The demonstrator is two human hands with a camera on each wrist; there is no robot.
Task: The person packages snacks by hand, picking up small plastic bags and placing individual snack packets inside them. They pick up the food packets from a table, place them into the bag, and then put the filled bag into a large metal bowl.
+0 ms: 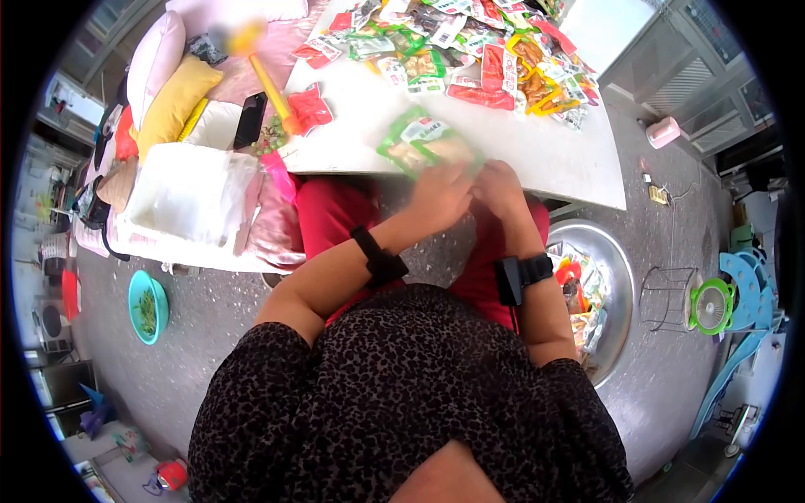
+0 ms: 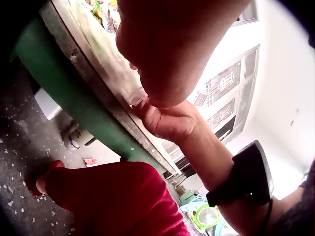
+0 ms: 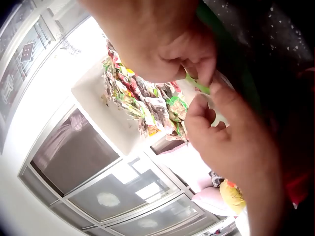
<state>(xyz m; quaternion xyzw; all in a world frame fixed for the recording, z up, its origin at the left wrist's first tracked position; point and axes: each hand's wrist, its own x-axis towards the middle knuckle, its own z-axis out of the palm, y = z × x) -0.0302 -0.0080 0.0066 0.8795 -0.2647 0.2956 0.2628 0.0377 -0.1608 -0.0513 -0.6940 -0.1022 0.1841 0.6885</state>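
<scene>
Pinching green snack packet (image 1: 417,141) with curled fingers of left hand (image 1: 440,194) and right hand (image 1: 501,188), at near edge of worktop (image 1: 537,159).

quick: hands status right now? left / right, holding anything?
Left hand: closed, pinching the green snack packet at the table edge.
Right hand: closed, pinching the same packet.
</scene>
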